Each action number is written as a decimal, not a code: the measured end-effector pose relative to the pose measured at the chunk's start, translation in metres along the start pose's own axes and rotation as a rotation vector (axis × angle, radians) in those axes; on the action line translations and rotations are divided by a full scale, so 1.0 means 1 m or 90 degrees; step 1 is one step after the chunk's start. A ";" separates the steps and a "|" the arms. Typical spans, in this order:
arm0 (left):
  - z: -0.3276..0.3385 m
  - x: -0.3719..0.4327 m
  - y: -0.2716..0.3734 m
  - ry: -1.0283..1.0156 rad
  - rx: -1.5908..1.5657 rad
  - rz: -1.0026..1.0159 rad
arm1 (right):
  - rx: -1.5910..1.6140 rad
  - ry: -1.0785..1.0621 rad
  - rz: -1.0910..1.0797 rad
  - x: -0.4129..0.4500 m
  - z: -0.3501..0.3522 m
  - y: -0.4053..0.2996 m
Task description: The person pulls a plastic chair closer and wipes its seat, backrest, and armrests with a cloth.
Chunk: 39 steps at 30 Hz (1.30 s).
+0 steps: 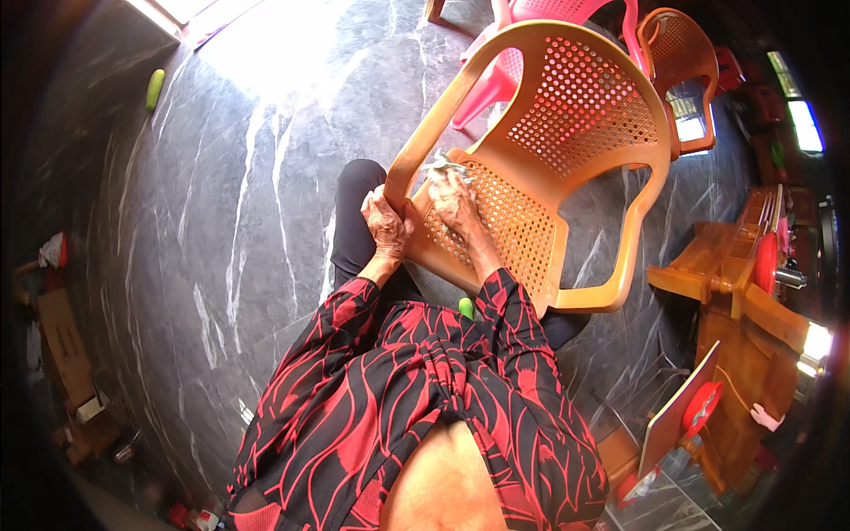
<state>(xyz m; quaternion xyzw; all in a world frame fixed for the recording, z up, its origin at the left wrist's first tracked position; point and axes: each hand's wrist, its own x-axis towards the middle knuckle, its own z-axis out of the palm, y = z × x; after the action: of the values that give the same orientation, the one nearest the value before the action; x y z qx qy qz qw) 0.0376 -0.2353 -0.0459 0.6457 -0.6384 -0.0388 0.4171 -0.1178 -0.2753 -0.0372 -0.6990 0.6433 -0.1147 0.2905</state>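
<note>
An orange-brown plastic armchair (pixel 601 166) with a perforated back and seat stands tilted before me, over my lap. My left hand (pixel 388 226) grips the front end of its left armrest. My right hand (pixel 453 199) lies on the left part of the seat, with a crumpled pale cloth (pixel 446 164) under and beyond its fingers. The cloth touches the seat near the foot of the armrest. Part of the seat is hidden by my right hand and forearm.
Beyond the chair stand a pink plastic chair (pixel 488 86) and another brown plastic chair (pixel 684 66). Wooden furniture (pixel 717 265) is at the right. A green cucumber-like vegetable (pixel 155 89) lies on the dark marbled floor (pixel 199 199). A cardboard box (pixel 65 345) is at far left.
</note>
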 end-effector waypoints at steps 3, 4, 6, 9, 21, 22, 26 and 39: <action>0.007 0.002 0.008 -0.008 -0.040 0.009 | -0.161 -0.019 -0.149 -0.022 0.007 0.004; 0.006 0.001 0.004 -0.006 -0.036 0.005 | -0.160 -0.023 -0.153 -0.031 0.006 -0.007; 0.003 0.000 0.000 0.007 -0.033 -0.004 | 0.061 0.023 -0.131 -0.053 0.001 -0.025; 0.001 0.002 0.006 0.002 -0.064 -0.018 | 0.113 0.006 -0.171 -0.078 -0.003 -0.023; -0.005 0.002 0.003 0.000 -0.017 -0.020 | -0.108 0.010 -0.184 -0.027 0.003 -0.012; 0.009 0.007 0.019 -0.007 -0.060 0.007 | -0.137 0.041 -0.149 -0.018 -0.004 0.023; -0.013 0.000 -0.005 0.021 -0.033 -0.021 | -0.022 -0.009 -0.086 0.007 -0.012 -0.009; -0.005 0.001 -0.004 0.011 -0.060 -0.010 | -0.024 0.033 -0.080 0.031 0.012 0.028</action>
<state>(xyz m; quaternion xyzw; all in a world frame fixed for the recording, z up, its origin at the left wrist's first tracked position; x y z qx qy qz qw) 0.0438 -0.2342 -0.0448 0.6306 -0.6271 -0.0661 0.4524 -0.1300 -0.3018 -0.0690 -0.7402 0.6074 -0.1386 0.2531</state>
